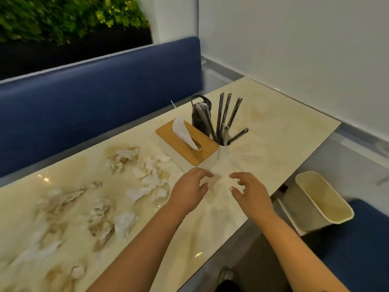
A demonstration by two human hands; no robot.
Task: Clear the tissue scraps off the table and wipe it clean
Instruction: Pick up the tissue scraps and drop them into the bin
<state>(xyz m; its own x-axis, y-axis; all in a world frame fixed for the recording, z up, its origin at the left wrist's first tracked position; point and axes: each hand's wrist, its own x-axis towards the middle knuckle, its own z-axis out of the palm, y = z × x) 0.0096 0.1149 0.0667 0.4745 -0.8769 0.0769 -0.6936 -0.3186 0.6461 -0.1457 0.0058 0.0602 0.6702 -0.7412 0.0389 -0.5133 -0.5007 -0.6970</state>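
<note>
Several crumpled white tissue scraps lie scattered over the left half of the cream marble table, some stained brown. My left hand hovers over the table just right of the scraps, fingers curled apart and holding nothing. My right hand hangs beside it, also open with nothing in it. A tissue box with a wooden lid and a white tissue sticking out stands just beyond both hands.
A white cup of dark wrapped utensils and a dark holder stand behind the tissue box. A cream waste bin sits on the blue seat right of the table. A blue bench back runs along the far side.
</note>
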